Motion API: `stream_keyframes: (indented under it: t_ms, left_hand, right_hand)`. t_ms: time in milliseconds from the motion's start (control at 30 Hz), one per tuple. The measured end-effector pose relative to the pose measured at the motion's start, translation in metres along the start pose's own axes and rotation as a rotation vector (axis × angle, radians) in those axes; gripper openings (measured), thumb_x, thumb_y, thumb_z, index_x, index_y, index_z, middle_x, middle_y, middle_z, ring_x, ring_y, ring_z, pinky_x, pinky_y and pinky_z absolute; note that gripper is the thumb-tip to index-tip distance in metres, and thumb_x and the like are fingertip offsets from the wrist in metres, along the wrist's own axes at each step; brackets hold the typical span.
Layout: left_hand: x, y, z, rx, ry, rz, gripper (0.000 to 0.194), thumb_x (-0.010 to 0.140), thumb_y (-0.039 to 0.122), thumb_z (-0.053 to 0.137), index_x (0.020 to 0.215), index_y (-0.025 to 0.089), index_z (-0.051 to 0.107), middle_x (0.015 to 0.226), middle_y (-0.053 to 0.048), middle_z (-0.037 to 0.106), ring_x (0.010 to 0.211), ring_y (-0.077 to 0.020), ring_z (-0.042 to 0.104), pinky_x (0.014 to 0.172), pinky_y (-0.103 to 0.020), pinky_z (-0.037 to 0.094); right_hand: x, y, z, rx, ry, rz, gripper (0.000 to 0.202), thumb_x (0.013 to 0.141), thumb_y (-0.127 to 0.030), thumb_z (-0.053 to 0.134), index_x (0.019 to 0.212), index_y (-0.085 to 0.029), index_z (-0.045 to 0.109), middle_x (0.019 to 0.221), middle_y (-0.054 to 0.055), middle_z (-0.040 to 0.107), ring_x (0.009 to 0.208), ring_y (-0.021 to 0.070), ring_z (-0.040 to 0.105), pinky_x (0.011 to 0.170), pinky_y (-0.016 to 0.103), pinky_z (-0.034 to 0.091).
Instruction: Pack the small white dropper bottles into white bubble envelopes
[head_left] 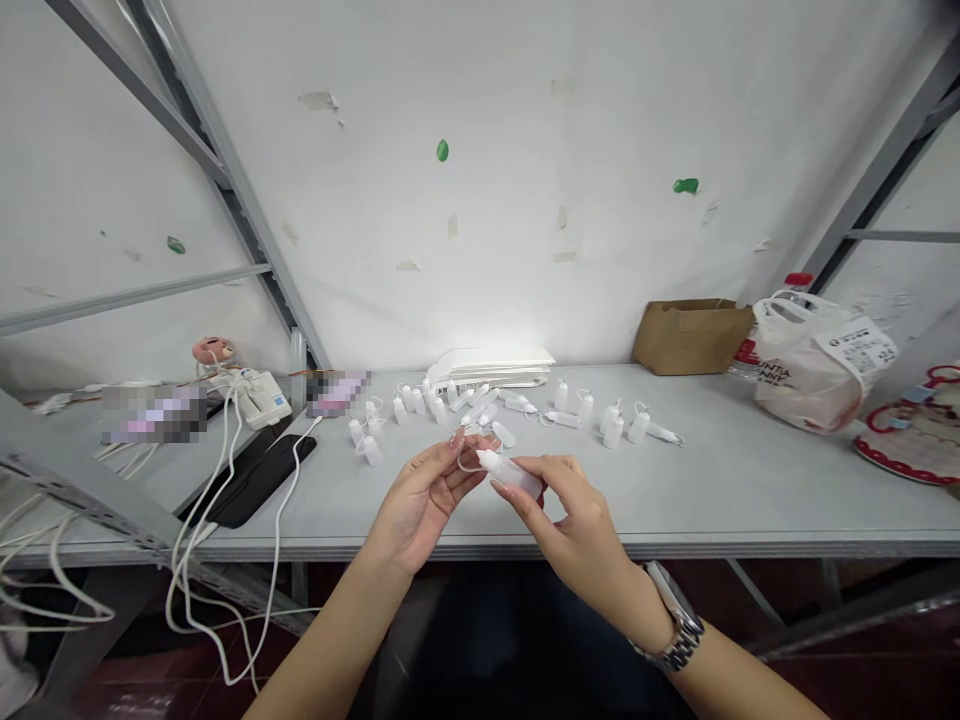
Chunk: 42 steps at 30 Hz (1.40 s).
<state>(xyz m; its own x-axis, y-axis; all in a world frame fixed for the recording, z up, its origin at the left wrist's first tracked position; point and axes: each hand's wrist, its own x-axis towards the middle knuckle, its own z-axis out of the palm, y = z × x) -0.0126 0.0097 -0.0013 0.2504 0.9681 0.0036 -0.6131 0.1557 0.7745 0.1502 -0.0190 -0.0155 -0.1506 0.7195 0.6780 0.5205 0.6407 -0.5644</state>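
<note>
Head: left hand (426, 492) perhaps hides bottle's (514, 476) cap

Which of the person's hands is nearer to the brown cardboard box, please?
The right hand is nearer: it holds a small white bottle in front of the brown cardboard box and to its left. The left hand is farther left, beside the bottle's tip.
</note>
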Motion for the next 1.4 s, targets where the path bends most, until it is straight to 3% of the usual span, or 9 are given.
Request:
stream_keyframes:
  t_ms: [200,533,833,1000,1200,1400]
  left_hand:
    - [-0.0012,-0.0018,0.001,0.1,-0.008,0.041,0.017,0.082,0.026,0.061,0.083,0.014,0.072,0.092,-0.006,0.073,0.097,-0.0197,0.064,0.082,-0.026,0.051]
    - [-0.0016,-0.001,0.0012,0.218,0.048,0.101,0.017,0.078,0.029,0.065,0.079,0.015,0.074,0.09,-0.007,0.074,0.09,-0.0175,0.065,0.084,-0.027,0.049]
    - [-0.001,-0.0075,-0.0031,0.477,0.105,0.328,0.012,0.074,0.029,0.069,0.08,0.02,0.076,0.083,-0.004,0.075,0.088,-0.0191,0.065,0.085,-0.029,0.047]
    - [0.0021,-0.0099,-0.0035,0.459,0.088,0.26,0.017,0.076,0.031,0.067,0.086,0.02,0.075,0.089,-0.005,0.075,0.09,-0.0194,0.065,0.083,-0.028,0.048]
    - [0.0048,-0.0061,-0.0018,0.233,0.04,0.121,0.021,0.08,0.034,0.062,0.083,0.017,0.074,0.093,-0.006,0.074,0.086,-0.0164,0.066,0.079,-0.025,0.051]
    - [0.0044,-0.0038,-0.001,0.249,0.072,0.174,0.017,0.077,0.031,0.066,0.079,0.016,0.074,0.088,-0.006,0.074,0.082,-0.0148,0.066,0.077,-0.023,0.051]
  right_hand:
    - [-0.0001,-0.0005,0.0003,-0.016,0.014,-0.021,0.014,0.087,-0.025,0.054,0.099,-0.019,0.057,0.081,0.003,0.065,0.071,0.0161,0.054,0.069,0.032,0.044]
    - [-0.0018,0.0006,0.001,-0.052,0.027,-0.052,0.013,0.087,-0.024,0.055,0.098,-0.018,0.056,0.077,0.002,0.064,0.063,0.0141,0.049,0.069,0.032,0.041]
    - [-0.0045,0.0011,0.005,-0.128,0.025,-0.125,0.012,0.088,-0.019,0.053,0.099,-0.015,0.055,0.075,0.003,0.063,0.06,0.014,0.047,0.07,0.033,0.037]
    - [-0.004,0.0042,0.0062,-0.13,0.014,-0.089,0.013,0.088,-0.023,0.053,0.098,-0.016,0.056,0.072,0.002,0.062,0.059,0.0137,0.048,0.071,0.034,0.037]
    - [-0.0008,0.0076,0.0052,-0.12,0.023,-0.065,0.015,0.089,-0.025,0.052,0.101,-0.017,0.057,0.073,0.001,0.062,0.059,0.0138,0.049,0.071,0.033,0.038]
    - [-0.0017,0.0064,0.0064,-0.113,0.014,-0.055,0.013,0.088,-0.025,0.053,0.098,-0.017,0.057,0.07,0.0,0.061,0.057,0.0129,0.048,0.072,0.033,0.038]
